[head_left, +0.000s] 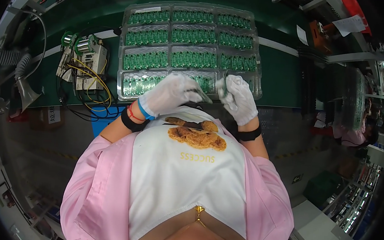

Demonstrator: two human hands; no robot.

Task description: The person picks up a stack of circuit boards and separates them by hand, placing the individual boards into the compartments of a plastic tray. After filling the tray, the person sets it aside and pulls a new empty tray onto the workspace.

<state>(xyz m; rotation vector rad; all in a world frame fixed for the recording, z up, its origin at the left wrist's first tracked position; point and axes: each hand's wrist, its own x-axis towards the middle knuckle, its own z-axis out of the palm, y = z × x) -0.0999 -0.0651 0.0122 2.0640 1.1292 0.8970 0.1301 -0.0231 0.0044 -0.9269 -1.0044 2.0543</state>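
Green table top [278, 77] holds a clear tray [191, 51] of small green boards, and at its six o'clock edge the gloved left hand [169, 95] and right hand [239, 99] each pinch a thin strip [203, 96] between closed fingertips

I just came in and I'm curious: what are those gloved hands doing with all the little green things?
A person in white gloves works at a clear tray of small green circuit boards on a green table. The left hand and right hand both rest at the tray's near edge, apparently pinching something small.
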